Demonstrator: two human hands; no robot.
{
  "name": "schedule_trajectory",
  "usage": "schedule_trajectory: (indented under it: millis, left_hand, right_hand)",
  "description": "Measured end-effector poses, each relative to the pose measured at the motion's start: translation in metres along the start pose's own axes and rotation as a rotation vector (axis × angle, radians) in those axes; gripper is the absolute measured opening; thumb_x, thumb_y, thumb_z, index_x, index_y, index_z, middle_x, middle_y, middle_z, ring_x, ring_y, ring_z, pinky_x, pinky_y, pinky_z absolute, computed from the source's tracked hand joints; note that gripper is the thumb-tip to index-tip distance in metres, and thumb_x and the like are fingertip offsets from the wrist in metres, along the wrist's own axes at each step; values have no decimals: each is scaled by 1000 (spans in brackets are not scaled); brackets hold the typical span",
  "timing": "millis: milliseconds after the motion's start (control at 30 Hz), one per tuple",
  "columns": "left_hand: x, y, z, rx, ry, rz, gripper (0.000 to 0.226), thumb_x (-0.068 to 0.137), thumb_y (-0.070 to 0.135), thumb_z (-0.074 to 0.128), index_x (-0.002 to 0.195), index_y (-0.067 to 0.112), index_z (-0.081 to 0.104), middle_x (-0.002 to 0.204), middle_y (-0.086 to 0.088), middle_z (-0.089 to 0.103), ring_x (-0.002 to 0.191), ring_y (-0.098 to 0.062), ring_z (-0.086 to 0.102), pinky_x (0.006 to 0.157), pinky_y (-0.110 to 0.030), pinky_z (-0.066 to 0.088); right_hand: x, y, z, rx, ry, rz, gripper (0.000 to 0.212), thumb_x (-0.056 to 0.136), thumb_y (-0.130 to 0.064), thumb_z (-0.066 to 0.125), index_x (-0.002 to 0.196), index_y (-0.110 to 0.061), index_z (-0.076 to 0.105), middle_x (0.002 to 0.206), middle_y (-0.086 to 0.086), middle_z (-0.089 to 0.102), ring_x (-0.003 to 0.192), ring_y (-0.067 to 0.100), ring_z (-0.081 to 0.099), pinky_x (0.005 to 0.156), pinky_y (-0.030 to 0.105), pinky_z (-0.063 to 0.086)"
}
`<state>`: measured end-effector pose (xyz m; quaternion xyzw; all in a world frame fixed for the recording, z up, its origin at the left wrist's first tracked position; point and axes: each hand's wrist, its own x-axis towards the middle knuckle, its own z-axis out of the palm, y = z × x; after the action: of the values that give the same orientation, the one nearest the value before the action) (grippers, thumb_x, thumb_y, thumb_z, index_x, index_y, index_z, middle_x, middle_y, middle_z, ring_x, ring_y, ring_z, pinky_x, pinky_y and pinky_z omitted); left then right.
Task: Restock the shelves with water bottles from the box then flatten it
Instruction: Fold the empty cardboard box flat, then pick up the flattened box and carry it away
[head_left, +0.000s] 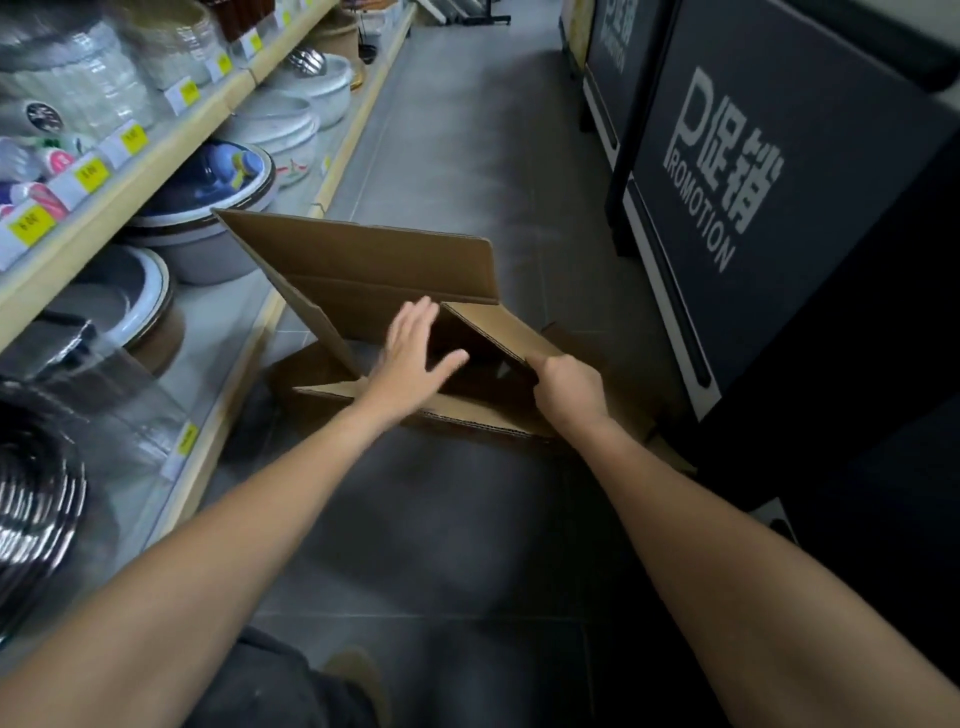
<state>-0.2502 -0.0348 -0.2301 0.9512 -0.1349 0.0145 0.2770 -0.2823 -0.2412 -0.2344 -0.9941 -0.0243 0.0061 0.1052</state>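
A brown cardboard box (374, 270) stands on the grey floor in the aisle, partly collapsed, its flaps splayed open and its dark inside showing. My left hand (415, 353) hovers flat over the box's near left part, fingers spread and straight, blurred by motion. My right hand (569, 387) grips the edge of the right flap (498, 332), fingers curled round it. No water bottles show in the box or nearby.
Wooden shelves (171, 150) on the left carry bowls, basins and plates with yellow price tags. A dark display stand (779, 171) marked PROMOTION lines the right side. The tiled aisle floor (467, 130) runs ahead. My knee and a shoe (358, 675) sit at the bottom.
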Motion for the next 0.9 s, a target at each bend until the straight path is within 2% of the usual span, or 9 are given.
schedule_trajectory:
  millis: [100, 200, 300, 433, 533, 633, 733, 833, 900]
  left_hand:
    - [2, 31, 10, 237, -327, 350, 99, 77, 73, 48, 152, 22, 7, 160, 4, -4, 147, -14, -8, 120, -48, 6]
    - [4, 43, 30, 496, -484, 496, 113, 70, 78, 51, 151, 22, -4, 159, -2, -13, 146, -20, -15, 118, -43, -5]
    - [5, 50, 43, 702, -346, 557, 111, 77, 64, 59, 150, 18, -11, 159, -8, -14, 146, -27, -14, 117, -46, -2]
    - [16, 65, 48, 821, -226, 641, 95, 85, 50, 57, 151, 13, 0, 159, -8, 7, 147, -27, 1, 118, -46, 4]
    - [21, 76, 51, 780, -245, 569, 74, 88, 39, 58, 147, 14, 23, 146, -5, 39, 136, -24, 34, 113, -41, 21]
    - [18, 82, 58, 607, -184, 488, 44, 87, 26, 62, 128, 16, 47, 123, -3, 53, 117, -24, 47, 91, -40, 45]
    - [13, 83, 63, 491, -114, 452, 35, 85, 20, 64, 118, 17, 54, 116, -2, 56, 112, -23, 50, 82, -41, 48]
    - [14, 83, 66, 407, -62, 406, 29, 86, 18, 63, 114, 17, 58, 112, -1, 60, 108, -23, 52, 82, -39, 47]
    - [20, 86, 63, 375, -16, 369, 26, 86, 18, 63, 112, 18, 62, 108, 0, 63, 105, -22, 53, 81, -38, 45]
  right_hand:
    - [-4, 9, -1, 93, -16, 37, 34, 90, -5, 47, 118, -16, 63, 101, 12, 67, 92, 30, 64, 81, 43, 55]
    - [-4, 21, -5, 224, -9, 105, 30, 89, -4, 50, 114, -11, 66, 99, 11, 68, 90, 27, 66, 81, 41, 56]
    - [-4, 30, -14, 311, -32, 121, 28, 91, -4, 51, 114, -12, 66, 101, 7, 67, 93, 23, 65, 84, 36, 55]
    - [-11, 43, -22, 332, -66, 74, 39, 91, -1, 50, 123, -19, 63, 114, 7, 66, 105, 23, 61, 94, 36, 50]
    - [-18, 44, -25, 333, -90, 25, 39, 90, 0, 50, 123, -18, 63, 117, 7, 66, 107, 24, 60, 97, 37, 48]
    - [-21, 48, -31, 346, -113, 30, 33, 89, -4, 53, 117, -16, 66, 113, 7, 66, 105, 24, 60, 94, 41, 49]
    - [-27, 60, -35, 403, -129, 88, 30, 91, -22, 57, 121, -16, 64, 117, 5, 65, 108, 22, 60, 92, 37, 49]
    - [-34, 69, -39, 431, -103, 145, 49, 90, -51, 54, 122, -15, 62, 118, 4, 65, 107, 20, 60, 88, 34, 49]
    - [-38, 76, -43, 308, -67, 165, 56, 88, -62, 49, 119, -17, 63, 115, 3, 66, 104, 21, 60, 84, 36, 50]
